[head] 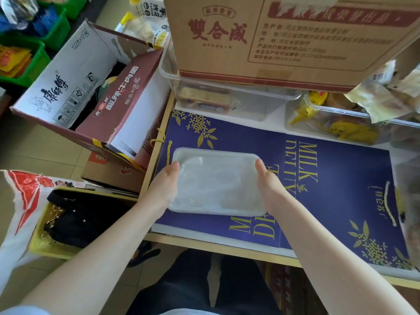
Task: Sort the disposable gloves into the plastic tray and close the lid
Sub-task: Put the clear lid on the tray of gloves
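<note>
Head view: the plastic tray [217, 181] lies flat on the purple gift bag [329, 178] that covers the worktop [204, 243], toward that bag's left end. Its lid is on, and crumpled clear film — apparently the gloves — shows dimly through it. The tray's long axis runs left to right across the bag, slightly skewed, with the far-left corner nearer the bag's gold flower print.

The left hand [164, 185] grips the tray's left short edge and the right hand [267, 184] grips its right short edge — thumbs lie on top of the lid, while the fingers curl under the rim out of sight. The tray sits between the two palms.

Beyond the bag stand clear plastic bins [227, 96], with a cardboard box [272, 35] resting on one.
</note>
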Demonstrator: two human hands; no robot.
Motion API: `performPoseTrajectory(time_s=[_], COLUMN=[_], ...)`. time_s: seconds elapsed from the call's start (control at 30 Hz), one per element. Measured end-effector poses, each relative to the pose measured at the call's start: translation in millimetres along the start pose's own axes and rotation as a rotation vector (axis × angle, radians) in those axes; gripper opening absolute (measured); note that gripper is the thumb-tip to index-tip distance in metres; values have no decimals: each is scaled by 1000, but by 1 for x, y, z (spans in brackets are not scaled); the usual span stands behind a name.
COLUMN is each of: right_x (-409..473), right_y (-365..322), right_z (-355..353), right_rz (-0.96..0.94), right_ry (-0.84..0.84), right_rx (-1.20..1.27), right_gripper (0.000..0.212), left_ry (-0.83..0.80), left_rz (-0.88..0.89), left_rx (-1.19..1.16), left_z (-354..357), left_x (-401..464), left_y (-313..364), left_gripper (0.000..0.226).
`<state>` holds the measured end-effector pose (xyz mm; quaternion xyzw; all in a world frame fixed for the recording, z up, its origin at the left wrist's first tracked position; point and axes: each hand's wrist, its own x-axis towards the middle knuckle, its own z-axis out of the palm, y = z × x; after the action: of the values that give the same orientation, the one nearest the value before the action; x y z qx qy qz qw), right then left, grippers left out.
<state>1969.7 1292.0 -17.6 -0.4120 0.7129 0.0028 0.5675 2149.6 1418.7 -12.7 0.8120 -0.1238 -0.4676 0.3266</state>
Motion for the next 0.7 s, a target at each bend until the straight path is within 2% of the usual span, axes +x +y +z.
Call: performPoseTrajectory(time_s=[0.07, 0.13, 0.23, 0.3, 0.4, 0.53, 0.63, 0.7], right_x=[0, -2, -4, -2, 0, 0, -3, -2], right_y=[-3, -11, -20, -22, -25, -15, -4, -5], right_z=[-5, -14, -24, -24, -15, -3, -9, -20], right_rz=[21, 39, 17, 2, 13, -76, -140, -200], right_ry=[-66, -179, -181, -137, -138, -174, -281, -242], right_rx=[116, 226, 252, 283, 433, 509, 442, 354], right_gripper=[57, 39, 29, 32, 43, 41, 34, 28], left_ry=[-16, -40, -213, -307, -222, -9, -1, -63], left_rz=[-44, -173, -240, -139, -4, 213, 363, 468], left_rx=[-23, -84, -275, -509, -778, -748, -654, -535], left_z=[1, -3, -12, -13, -5, 3, -8, -20], left_x=[0, -2, -2, -5, -13, -18, -15, -11], left_y=[7, 17, 27, 33, 37, 37, 34, 28], left_gripper=[51, 48, 46, 38, 19, 14, 18, 16])
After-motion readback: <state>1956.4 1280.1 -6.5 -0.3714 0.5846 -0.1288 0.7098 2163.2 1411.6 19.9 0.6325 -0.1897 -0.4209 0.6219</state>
